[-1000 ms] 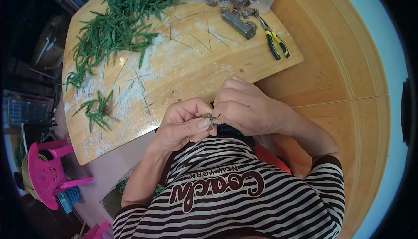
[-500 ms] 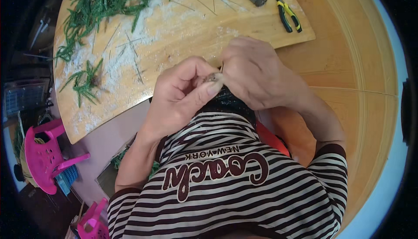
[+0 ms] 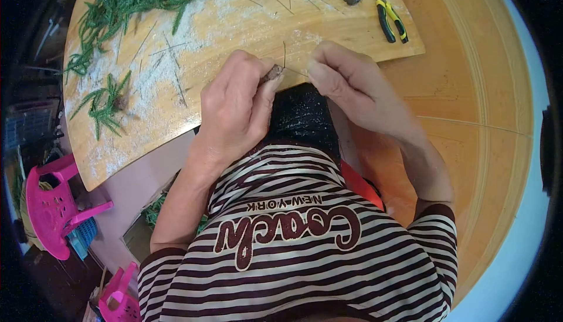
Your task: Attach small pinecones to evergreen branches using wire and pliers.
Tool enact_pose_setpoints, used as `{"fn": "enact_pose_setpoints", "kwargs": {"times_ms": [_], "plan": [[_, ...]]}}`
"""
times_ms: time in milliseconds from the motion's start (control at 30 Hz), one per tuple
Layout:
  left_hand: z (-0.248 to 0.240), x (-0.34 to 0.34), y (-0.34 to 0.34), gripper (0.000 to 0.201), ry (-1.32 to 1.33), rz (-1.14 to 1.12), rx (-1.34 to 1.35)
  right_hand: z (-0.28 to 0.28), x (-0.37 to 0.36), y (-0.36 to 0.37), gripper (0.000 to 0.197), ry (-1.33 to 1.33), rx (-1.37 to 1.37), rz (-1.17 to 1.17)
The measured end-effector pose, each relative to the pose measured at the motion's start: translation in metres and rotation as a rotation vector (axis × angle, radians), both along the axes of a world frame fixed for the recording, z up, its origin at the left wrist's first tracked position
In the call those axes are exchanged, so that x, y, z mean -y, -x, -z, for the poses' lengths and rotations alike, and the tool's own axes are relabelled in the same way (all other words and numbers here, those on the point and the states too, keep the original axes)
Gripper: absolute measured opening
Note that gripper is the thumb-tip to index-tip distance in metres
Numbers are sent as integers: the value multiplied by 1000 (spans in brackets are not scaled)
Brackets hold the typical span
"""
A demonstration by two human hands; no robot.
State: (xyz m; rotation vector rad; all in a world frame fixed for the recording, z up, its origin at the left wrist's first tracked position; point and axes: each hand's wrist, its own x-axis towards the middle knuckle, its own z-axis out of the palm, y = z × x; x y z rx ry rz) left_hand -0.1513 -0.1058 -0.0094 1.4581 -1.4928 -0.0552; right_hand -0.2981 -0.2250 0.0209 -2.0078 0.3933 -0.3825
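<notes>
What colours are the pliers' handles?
The pliers' handles are black and yellow, best seen in the head view.

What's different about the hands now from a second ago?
The right hand has moved rightward, away from the left hand, so a thin wire shows stretched between it and the small pine cone the left still pinches. The pliers and small green sprig stayed on the table.

A small, brown, rough pine cone [image 3: 271, 75] is held mid-scene, partly hidden; thin dark wire [image 3: 285, 54] at its right end extends far and right.
</notes>
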Motion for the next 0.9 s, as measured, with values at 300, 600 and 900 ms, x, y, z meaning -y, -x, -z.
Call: {"fn": "enact_pose_setpoints", "kwargs": {"times_ms": [300, 600, 900], "plan": [[1, 5, 7, 19, 31, 78, 39, 3, -5, -11, 26, 36, 45, 54], [10, 10, -3, 16, 38, 39, 108, 9, 7, -8, 28, -10, 27, 114], [12, 20, -13, 17, -13, -146, -46, 38, 5, -28, 17, -61, 207, 131]]}}
